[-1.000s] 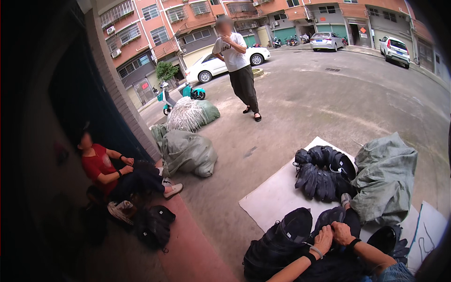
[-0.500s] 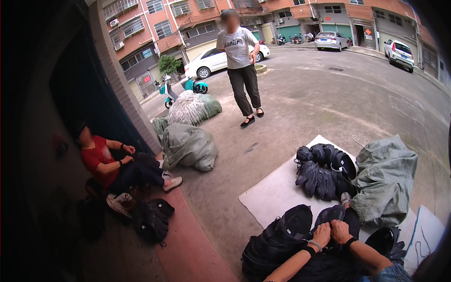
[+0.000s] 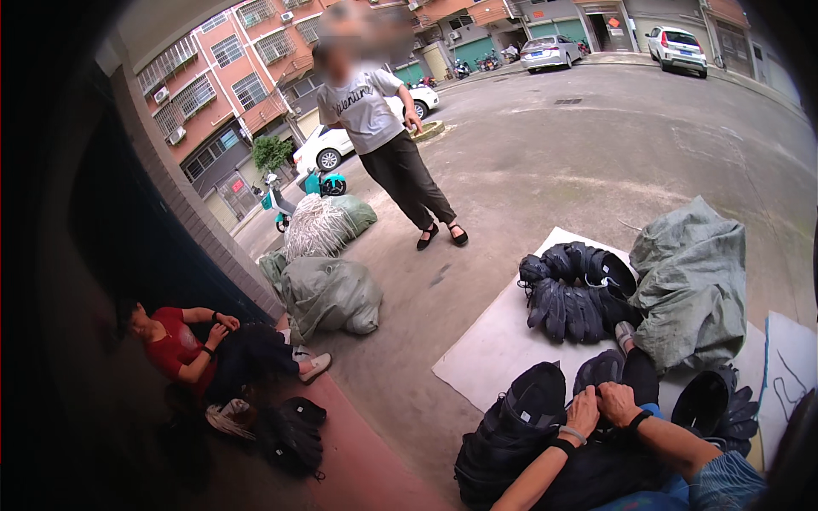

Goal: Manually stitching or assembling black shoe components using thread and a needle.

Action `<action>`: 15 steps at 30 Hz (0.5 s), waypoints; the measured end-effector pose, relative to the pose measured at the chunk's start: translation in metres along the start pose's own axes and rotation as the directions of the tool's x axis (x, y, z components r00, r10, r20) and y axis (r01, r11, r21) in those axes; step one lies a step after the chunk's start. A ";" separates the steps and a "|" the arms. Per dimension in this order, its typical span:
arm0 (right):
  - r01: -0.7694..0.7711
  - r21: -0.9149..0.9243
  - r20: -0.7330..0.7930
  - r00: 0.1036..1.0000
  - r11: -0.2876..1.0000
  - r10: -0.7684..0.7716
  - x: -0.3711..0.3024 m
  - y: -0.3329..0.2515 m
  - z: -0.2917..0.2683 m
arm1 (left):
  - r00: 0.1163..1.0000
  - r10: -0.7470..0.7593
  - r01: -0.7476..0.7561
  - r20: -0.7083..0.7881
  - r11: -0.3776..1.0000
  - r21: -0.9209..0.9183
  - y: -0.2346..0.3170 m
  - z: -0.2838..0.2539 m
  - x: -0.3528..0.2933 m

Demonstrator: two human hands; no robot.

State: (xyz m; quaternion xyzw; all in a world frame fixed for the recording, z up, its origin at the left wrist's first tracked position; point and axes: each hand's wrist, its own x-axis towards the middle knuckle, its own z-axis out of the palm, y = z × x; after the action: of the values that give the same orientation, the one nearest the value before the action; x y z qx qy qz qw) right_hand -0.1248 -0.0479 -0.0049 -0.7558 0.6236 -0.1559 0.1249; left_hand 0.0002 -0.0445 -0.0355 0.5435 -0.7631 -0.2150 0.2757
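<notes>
Low at the right, my left hand and my right hand are close together, with fingers closed at the near edge of a black piece that looks like a shoe upper. Whether a lace or thread is between the fingertips is too small to tell. Beside my left forearm stands a stack of black shoe uppers with a pale label inside the top one. More nested uppers are to the right of my right hand. Farther off, a curved row of black uppers lies on a white sheet.
A grey-green sack stands at the right of the sheet. Ahead stands a person in a grey T-shirt. Another person in red sits at left by black uppers. Sacks, a scooter and parked cars are beyond.
The view has shifted, moving the surroundings in the picture. The standing person has come nearer and to the left. My hands stay together at the black upper.
</notes>
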 end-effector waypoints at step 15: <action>-0.074 0.045 -0.056 0.996 0.996 0.076 -0.002 -0.003 0.011 | 0.991 -0.119 0.127 0.063 0.982 -0.143 -0.007 -0.006 0.009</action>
State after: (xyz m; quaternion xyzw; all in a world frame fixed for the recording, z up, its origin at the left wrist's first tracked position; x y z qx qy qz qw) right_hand -0.1178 -0.0451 -0.0142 -0.7242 0.6514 -0.1860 0.1289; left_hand 0.0067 -0.0557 -0.0339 0.5617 -0.7175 -0.3020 0.2803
